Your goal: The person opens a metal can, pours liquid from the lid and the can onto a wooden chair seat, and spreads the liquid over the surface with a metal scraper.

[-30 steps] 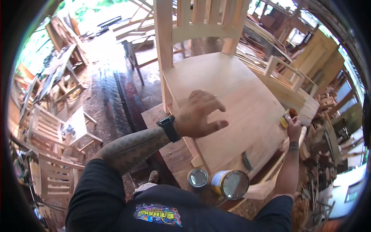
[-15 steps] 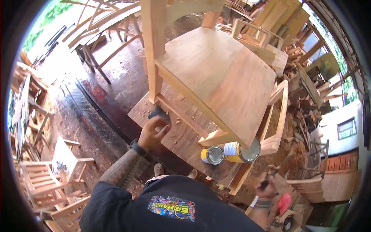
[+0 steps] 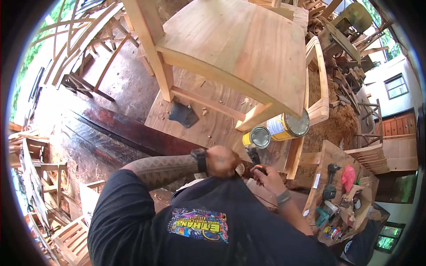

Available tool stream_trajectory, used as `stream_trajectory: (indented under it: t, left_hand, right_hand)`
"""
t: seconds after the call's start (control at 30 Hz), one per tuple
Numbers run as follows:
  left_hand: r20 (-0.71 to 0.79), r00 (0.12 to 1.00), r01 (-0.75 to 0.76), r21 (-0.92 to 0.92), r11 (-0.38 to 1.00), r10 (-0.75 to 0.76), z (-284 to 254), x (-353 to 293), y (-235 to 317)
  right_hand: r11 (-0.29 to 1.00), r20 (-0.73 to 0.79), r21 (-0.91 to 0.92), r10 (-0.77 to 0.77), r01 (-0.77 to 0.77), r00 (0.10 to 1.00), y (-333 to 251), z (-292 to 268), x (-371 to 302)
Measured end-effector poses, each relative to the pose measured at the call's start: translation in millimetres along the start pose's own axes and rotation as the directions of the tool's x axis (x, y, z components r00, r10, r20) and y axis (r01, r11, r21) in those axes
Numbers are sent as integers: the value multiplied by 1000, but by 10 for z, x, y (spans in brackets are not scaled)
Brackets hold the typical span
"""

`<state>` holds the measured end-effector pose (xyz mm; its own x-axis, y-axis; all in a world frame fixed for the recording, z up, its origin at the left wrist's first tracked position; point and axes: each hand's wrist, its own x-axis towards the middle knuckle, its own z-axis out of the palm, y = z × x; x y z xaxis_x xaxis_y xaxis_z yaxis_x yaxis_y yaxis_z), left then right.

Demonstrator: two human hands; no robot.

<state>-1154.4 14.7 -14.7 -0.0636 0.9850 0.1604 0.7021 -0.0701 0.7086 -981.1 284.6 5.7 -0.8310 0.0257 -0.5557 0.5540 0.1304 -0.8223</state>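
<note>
A wooden chair (image 3: 239, 53) with a pale, broad seat stands on a plywood board (image 3: 213, 128) in front of me. My left hand (image 3: 222, 161) is close to my chest, its fingers blurred and partly hidden. Just right of it, my right hand (image 3: 270, 179) is closed around a slim dark tool (image 3: 253, 155) with an orange part near the grip; its exact kind is unclear. Beyond the hands, a small yellow can (image 3: 259, 137) and a larger yellow can (image 3: 296, 124) sit by the chair leg. A dark piece of sandpaper (image 3: 183, 114) lies on the board, touched by neither hand.
At the right, a wooden bench (image 3: 326, 155) carries a cordless drill (image 3: 330, 181), a red plastic bag (image 3: 348, 176) and a teal power tool (image 3: 322, 217). Slatted chair parts (image 3: 73, 239) are at lower left. Wood frames (image 3: 84, 31) stand at far left.
My left hand has left the sandpaper and moved right, toward my chest. My right hand has come inward from the bench side with the dark tool. The view has shifted right.
</note>
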Motion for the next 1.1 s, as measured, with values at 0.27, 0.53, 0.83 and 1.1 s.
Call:
stream_trajectory:
  t: [0.27,0.53,0.83,1.1]
  left_hand:
    - [7,982,179,-375,910,-190,408,-479,-495]
    - [24,878,467,-252,847,-477,219,-375,-508]
    - [-268,960,178,354,918,-82,175,1507,-516]
    - [-146,974,227,619,752,-174,271,1964,-675]
  right_hand:
    - [992,-69,128,32,-23,997,-41,181,88]
    - [965,-230,255,122,-61,966,-54,-1179,-267]
    - [947,36,224,226,-229,973,407,-1099,-32]
    - [963,51,220,145,-153,988,478,-1235,100]
